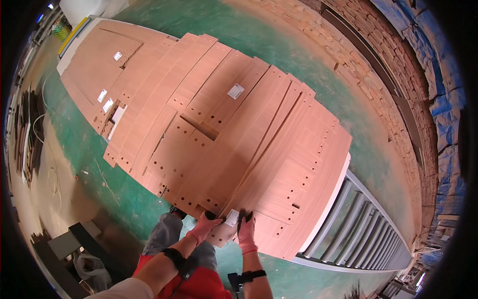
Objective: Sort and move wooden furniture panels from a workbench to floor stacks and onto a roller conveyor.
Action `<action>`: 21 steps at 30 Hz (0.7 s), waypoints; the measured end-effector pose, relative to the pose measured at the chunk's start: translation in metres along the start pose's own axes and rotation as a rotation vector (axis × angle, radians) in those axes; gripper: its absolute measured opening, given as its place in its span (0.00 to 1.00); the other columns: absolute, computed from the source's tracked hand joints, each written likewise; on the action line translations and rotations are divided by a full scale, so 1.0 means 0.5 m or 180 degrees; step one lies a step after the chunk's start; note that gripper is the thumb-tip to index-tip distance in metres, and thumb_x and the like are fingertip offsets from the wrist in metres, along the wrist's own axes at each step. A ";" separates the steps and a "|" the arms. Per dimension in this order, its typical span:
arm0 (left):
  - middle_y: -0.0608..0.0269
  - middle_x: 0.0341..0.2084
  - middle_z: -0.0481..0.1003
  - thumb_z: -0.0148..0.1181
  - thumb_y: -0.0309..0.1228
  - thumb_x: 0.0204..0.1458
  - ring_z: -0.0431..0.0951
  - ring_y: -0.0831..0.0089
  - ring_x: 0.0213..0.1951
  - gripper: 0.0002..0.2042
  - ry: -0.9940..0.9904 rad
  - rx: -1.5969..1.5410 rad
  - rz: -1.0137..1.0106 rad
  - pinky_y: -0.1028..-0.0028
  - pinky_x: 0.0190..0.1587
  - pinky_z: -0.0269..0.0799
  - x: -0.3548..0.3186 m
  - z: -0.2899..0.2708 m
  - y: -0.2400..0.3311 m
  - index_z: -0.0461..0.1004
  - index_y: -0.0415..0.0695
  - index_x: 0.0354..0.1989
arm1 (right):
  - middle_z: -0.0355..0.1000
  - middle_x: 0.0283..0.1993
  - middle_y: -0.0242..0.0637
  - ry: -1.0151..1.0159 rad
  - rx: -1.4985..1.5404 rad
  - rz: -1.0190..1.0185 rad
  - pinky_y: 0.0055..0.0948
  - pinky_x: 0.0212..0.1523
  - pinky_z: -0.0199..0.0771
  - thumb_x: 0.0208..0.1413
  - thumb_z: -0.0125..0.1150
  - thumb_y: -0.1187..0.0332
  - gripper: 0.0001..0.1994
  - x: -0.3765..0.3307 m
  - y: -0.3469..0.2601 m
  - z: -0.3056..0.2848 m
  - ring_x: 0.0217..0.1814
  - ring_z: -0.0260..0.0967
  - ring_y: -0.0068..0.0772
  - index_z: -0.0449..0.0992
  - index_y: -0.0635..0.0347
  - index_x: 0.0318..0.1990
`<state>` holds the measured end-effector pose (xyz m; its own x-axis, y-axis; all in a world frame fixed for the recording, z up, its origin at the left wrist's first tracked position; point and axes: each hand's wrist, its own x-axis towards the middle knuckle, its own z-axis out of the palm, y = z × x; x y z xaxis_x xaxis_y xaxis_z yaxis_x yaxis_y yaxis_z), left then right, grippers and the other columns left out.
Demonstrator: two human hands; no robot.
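Both hands wear pink gloves with dark fingertips. Between them a narrow wood-coloured panel (221, 235) sticks out past the near edge of the spread of panels, with a white label (232, 218) and drilled holes on its near end. My left hand (203, 228) is closed on the left edge of this panel. On the other side, my right hand (246, 232) is closed at the panel's right edge, close to the label. The undersides of the fingers are partly hidden. The panel's far end runs in among the other boards.
Many flat drilled boards (199, 164) lie side by side and overlapping on a long conveyor. Its grey rollers (358, 224) show at the right. Green floor (112, 192) surrounds it. Dark boards and a clear plastic bag (93, 269) are at the lower left; a brick wall (358, 74) stands beyond.
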<state>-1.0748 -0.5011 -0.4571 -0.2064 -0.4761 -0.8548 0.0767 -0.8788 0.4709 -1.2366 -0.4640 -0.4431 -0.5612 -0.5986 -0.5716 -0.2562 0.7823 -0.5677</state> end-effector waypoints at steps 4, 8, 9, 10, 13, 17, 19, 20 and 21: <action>0.59 0.45 0.73 0.66 0.28 0.47 0.73 0.71 0.46 0.25 -0.0067 0.0208 -0.0164 0.71 0.50 0.70 -0.050 -0.032 -0.023 0.66 0.38 0.54 | 0.66 0.56 0.48 -0.0327 0.0332 0.0210 0.35 0.56 0.66 0.59 0.51 0.73 0.23 -0.053 0.045 0.019 0.56 0.65 0.44 0.59 0.64 0.62; 0.59 0.46 0.73 0.71 0.34 0.42 0.72 0.73 0.47 0.32 -0.0763 0.0900 -0.0169 0.73 0.52 0.68 -0.132 -0.094 -0.017 0.65 0.39 0.57 | 0.70 0.46 0.36 -0.1463 0.1638 0.1066 0.25 0.41 0.71 0.61 0.53 0.68 0.17 -0.108 0.107 0.016 0.43 0.68 0.27 0.65 0.62 0.55; 0.59 0.46 0.73 0.72 0.36 0.41 0.72 0.73 0.48 0.35 -0.0824 0.1482 -0.0392 0.74 0.52 0.67 -0.150 -0.105 -0.017 0.65 0.39 0.58 | 0.70 0.43 0.33 -0.1629 0.1939 0.1034 0.23 0.37 0.71 0.61 0.53 0.64 0.15 -0.113 0.122 0.025 0.40 0.67 0.23 0.68 0.61 0.53; 0.57 0.45 0.74 0.72 0.41 0.39 0.73 0.70 0.48 0.36 -0.0896 0.1617 -0.0455 0.72 0.52 0.68 -0.167 -0.117 -0.018 0.65 0.38 0.56 | 0.71 0.41 0.31 -0.1373 0.2248 0.1135 0.22 0.33 0.71 0.62 0.53 0.60 0.15 -0.119 0.138 0.036 0.36 0.67 0.20 0.70 0.60 0.50; 0.52 0.44 0.75 0.72 0.52 0.33 0.75 0.64 0.47 0.40 -0.0751 0.2511 -0.0559 0.69 0.51 0.70 -0.229 -0.146 -0.035 0.68 0.37 0.52 | 0.72 0.48 0.35 -0.1095 0.3215 0.1668 0.30 0.44 0.72 0.62 0.50 0.54 0.21 -0.073 0.169 0.040 0.45 0.69 0.30 0.69 0.59 0.55; 0.49 0.40 0.76 0.69 0.56 0.32 0.77 0.58 0.45 0.36 -0.0181 0.3518 0.0232 0.67 0.51 0.71 -0.337 -0.173 -0.019 0.73 0.40 0.45 | 0.65 0.61 0.40 -0.2237 0.4039 0.1126 0.42 0.62 0.64 0.61 0.48 0.46 0.29 -0.053 0.118 -0.010 0.60 0.64 0.40 0.64 0.58 0.61; 0.47 0.40 0.75 0.69 0.53 0.33 0.77 0.57 0.44 0.30 0.0092 0.3240 0.0670 0.66 0.50 0.71 -0.389 -0.156 0.018 0.75 0.40 0.39 | 0.64 0.62 0.37 -0.1712 0.3655 0.1110 0.39 0.60 0.65 0.58 0.52 0.44 0.31 -0.084 0.035 -0.022 0.60 0.63 0.36 0.64 0.58 0.60; 0.47 0.40 0.75 0.68 0.49 0.36 0.77 0.58 0.44 0.27 0.0252 0.2780 0.0885 0.67 0.50 0.71 -0.424 -0.137 0.036 0.74 0.39 0.40 | 0.66 0.59 0.42 -0.2244 0.4719 0.1418 0.35 0.51 0.72 0.56 0.61 0.52 0.30 -0.091 -0.026 -0.006 0.55 0.68 0.34 0.65 0.62 0.60; 0.50 0.40 0.75 0.66 0.43 0.40 0.77 0.59 0.44 0.25 0.0174 0.2620 0.0707 0.66 0.50 0.71 -0.454 -0.135 0.061 0.73 0.39 0.43 | 0.66 0.58 0.42 -0.2205 0.4590 0.1370 0.35 0.51 0.72 0.56 0.61 0.52 0.29 -0.113 -0.090 0.005 0.55 0.68 0.34 0.66 0.62 0.59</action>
<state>-0.9597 -0.4218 -0.2636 -0.2215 -0.6540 -0.7234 -0.6278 -0.4720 0.6190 -1.1916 -0.4658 -0.3867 0.1424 -0.6618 -0.7360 0.9300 0.3439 -0.1293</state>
